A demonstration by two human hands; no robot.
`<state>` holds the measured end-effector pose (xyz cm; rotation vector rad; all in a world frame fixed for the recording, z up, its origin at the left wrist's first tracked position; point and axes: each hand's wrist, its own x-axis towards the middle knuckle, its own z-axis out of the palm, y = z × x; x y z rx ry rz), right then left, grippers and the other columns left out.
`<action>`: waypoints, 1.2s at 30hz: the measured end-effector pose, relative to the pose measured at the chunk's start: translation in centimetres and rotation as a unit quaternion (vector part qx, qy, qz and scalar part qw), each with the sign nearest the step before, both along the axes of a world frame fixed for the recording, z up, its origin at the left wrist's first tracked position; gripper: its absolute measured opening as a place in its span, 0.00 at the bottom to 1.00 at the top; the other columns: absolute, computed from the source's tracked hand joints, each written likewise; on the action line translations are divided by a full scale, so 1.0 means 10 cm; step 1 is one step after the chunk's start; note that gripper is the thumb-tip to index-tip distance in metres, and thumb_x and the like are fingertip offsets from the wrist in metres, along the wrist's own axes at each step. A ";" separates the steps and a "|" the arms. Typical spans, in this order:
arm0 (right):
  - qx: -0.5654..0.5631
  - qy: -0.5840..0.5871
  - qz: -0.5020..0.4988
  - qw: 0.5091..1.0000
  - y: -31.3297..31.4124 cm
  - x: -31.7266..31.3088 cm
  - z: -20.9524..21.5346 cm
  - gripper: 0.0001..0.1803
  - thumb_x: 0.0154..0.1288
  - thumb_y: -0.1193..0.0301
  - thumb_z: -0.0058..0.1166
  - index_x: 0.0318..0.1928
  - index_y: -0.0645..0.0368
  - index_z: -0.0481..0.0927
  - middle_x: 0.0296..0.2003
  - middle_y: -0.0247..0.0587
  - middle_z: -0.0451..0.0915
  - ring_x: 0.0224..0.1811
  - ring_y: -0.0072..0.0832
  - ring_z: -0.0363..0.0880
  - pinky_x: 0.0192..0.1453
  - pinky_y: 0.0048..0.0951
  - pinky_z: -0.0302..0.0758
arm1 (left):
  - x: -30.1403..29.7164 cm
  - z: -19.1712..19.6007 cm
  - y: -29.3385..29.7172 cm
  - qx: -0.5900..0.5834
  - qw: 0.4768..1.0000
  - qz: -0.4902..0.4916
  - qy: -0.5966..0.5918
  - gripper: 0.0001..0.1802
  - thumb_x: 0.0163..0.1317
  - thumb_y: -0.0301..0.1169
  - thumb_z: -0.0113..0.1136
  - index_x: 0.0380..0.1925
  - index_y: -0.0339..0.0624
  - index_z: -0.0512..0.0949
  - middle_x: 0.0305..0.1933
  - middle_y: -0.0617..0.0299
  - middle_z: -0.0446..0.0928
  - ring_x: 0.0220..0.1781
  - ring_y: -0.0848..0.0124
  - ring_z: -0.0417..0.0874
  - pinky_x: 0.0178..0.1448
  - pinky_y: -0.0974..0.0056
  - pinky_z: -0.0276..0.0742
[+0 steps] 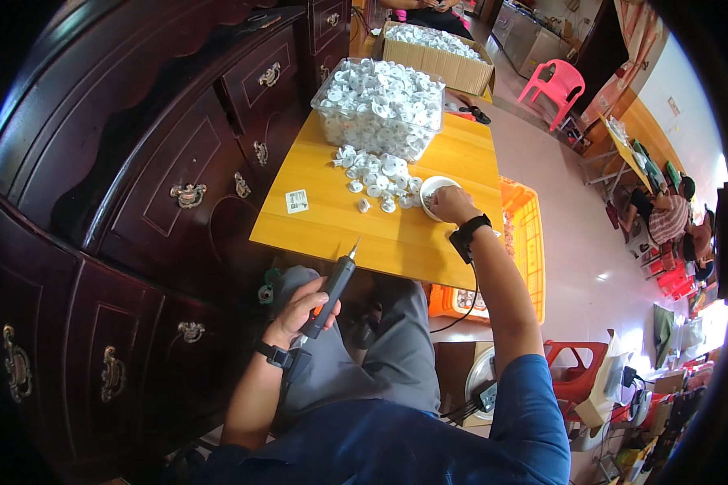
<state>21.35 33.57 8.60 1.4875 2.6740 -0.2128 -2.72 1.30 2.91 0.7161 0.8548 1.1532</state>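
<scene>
My left hand (306,309) is wrapped round a black electric screwdriver (332,289), held above my lap with its bit pointing up toward the table edge. My right hand (451,204) reaches into a small white bowl (430,187) on the yellow table; its fingertips are down inside, and what they touch is hidden. Left of the bowl lies a loose pile of small white plastic parts (380,175). Behind the pile stands a clear plastic bin (412,145) heaped with the same kind of parts. A small printed square card (297,201) lies at the table's left.
Dark wooden drawers (170,202) line my left side. An orange crate (526,242) stands right of the table (332,226). Beyond the bin is a cardboard box (437,69) of white parts, with a person behind it. A pink chair (554,85) and other seated people are farther off.
</scene>
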 end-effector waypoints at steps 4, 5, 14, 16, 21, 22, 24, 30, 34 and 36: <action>0.025 0.064 -0.011 0.998 -0.01 0.04 -0.03 0.14 0.60 0.63 0.55 0.39 0.57 0.86 0.40 0.54 0.85 0.44 0.47 0.85 0.47 0.44 0.81 | 0.01 0.00 0.00 -0.002 1.000 -0.002 0.002 0.21 0.68 0.37 0.50 0.57 0.40 0.69 0.33 0.58 0.78 0.27 0.73 0.80 0.34 0.68 0.79; 0.023 0.106 -0.023 0.994 -0.01 0.05 -0.04 0.12 0.59 0.64 0.56 0.37 0.58 0.85 0.38 0.53 0.85 0.41 0.48 0.85 0.45 0.43 0.81 | 0.01 0.00 -0.01 -0.005 1.000 -0.002 0.003 0.20 0.68 0.37 0.50 0.57 0.40 0.69 0.33 0.58 0.78 0.27 0.73 0.80 0.34 0.68 0.79; -0.055 0.471 -0.014 0.880 -0.40 0.08 -0.10 0.07 0.61 0.71 0.61 0.36 0.62 0.81 0.28 0.39 0.82 0.25 0.27 0.80 0.33 0.28 0.78 | 0.01 -0.05 0.01 0.005 1.000 -0.009 0.008 0.17 0.70 0.38 0.50 0.54 0.41 0.70 0.34 0.60 0.78 0.27 0.74 0.79 0.34 0.69 0.78; -0.140 0.511 -0.010 0.848 -0.65 -0.03 -0.07 0.06 0.69 0.71 0.58 0.39 0.62 0.81 0.26 0.30 0.79 0.24 0.15 0.76 0.29 0.21 0.74 | -0.01 -0.06 -0.02 0.004 1.000 -0.003 0.008 0.17 0.70 0.38 0.49 0.54 0.41 0.70 0.34 0.60 0.78 0.27 0.74 0.79 0.34 0.69 0.78; -0.347 0.569 -0.034 0.745 -1.01 -0.16 -0.33 0.06 0.73 0.69 0.56 0.40 0.58 0.80 0.28 0.25 0.76 0.27 0.14 0.74 0.34 0.18 0.74 | 0.01 -0.06 -0.01 0.005 1.000 -0.003 0.008 0.18 0.70 0.37 0.49 0.55 0.41 0.70 0.34 0.60 0.78 0.27 0.74 0.79 0.34 0.69 0.78; -0.348 0.568 -0.032 0.745 -1.07 -0.21 -0.36 0.06 0.73 0.69 0.56 0.40 0.58 0.80 0.28 0.25 0.76 0.27 0.14 0.74 0.34 0.18 0.74 | 0.01 -0.07 -0.02 0.003 1.000 -0.001 0.008 0.18 0.70 0.37 0.49 0.55 0.41 0.70 0.34 0.60 0.78 0.27 0.74 0.79 0.34 0.69 0.78; -0.388 0.596 -0.045 0.702 -1.14 -0.26 -0.46 0.06 0.75 0.69 0.54 0.40 0.57 0.79 0.31 0.25 0.77 0.29 0.14 0.75 0.35 0.18 0.73 | 0.02 -0.07 -0.01 0.001 1.000 -0.001 0.008 0.18 0.69 0.37 0.49 0.55 0.41 0.70 0.34 0.60 0.78 0.27 0.74 0.79 0.34 0.69 0.78; -0.420 0.606 -0.064 0.673 -1.23 -0.46 -0.59 0.06 0.75 0.69 0.53 0.42 0.59 0.78 0.34 0.28 0.78 0.33 0.16 0.79 0.40 0.19 0.78 | 0.01 -0.06 -0.02 0.007 1.000 -0.004 0.013 0.17 0.69 0.37 0.49 0.52 0.41 0.70 0.34 0.60 0.78 0.28 0.75 0.79 0.34 0.70 0.78; -0.423 0.597 -0.057 0.679 -1.22 -0.52 -0.60 0.06 0.75 0.69 0.53 0.42 0.59 0.78 0.34 0.29 0.79 0.33 0.17 0.80 0.39 0.20 0.79 | 0.04 -0.06 0.00 0.005 1.000 -0.015 0.014 0.15 0.68 0.37 0.49 0.50 0.41 0.71 0.34 0.61 0.78 0.28 0.75 0.78 0.35 0.70 0.77; -0.430 0.588 -0.055 0.683 -1.25 -0.56 -0.56 0.07 0.74 0.68 0.54 0.42 0.59 0.78 0.33 0.29 0.79 0.32 0.17 0.79 0.39 0.20 0.79 | 0.04 -0.06 -0.01 0.001 1.000 -0.016 0.011 0.15 0.69 0.37 0.49 0.50 0.41 0.72 0.34 0.61 0.78 0.28 0.76 0.78 0.35 0.71 0.77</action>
